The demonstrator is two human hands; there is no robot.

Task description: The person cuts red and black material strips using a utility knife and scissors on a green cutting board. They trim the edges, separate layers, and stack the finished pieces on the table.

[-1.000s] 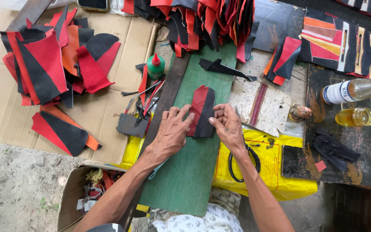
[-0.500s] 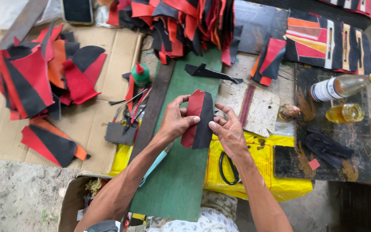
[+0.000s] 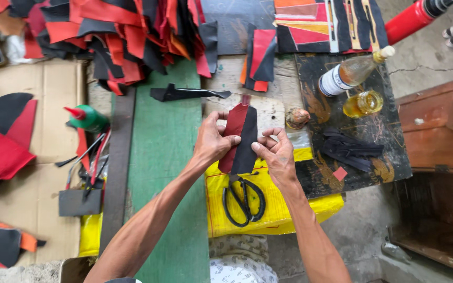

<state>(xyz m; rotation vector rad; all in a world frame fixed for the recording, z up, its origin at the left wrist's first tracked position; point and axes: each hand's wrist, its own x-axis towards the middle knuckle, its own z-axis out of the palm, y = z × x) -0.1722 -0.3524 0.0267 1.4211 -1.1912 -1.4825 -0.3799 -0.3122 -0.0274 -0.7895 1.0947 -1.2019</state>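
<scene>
In the head view, a red-and-black cut piece (image 3: pixel 241 137) is held up between both hands. The left hand (image 3: pixel 212 142) is closed on the piece's red edge, with the thumb pressed across its front and the other fingers curled behind it. The right hand (image 3: pixel 276 153) is closed on the black edge, where the piece is pinched between thumb and bent fingers.

Just below the fingers, black scissors (image 3: pixel 244 199) are seen lying on a yellow sheet (image 3: pixel 289 209). Left of the left hand's fingers a green board (image 3: pixel 166 141) is laid lengthwise, and well beyond it a green glue bottle (image 3: pixel 89 118) with a red tip is seen. Above the fingers a black strip (image 3: pixel 184 93) lies flat, with a heap of red and black offcuts (image 3: pixel 127 31) farther up. To the right of the right hand's fingers, a glass bottle (image 3: pixel 349 73) is seen lying on a dark board (image 3: pixel 389 152).
</scene>
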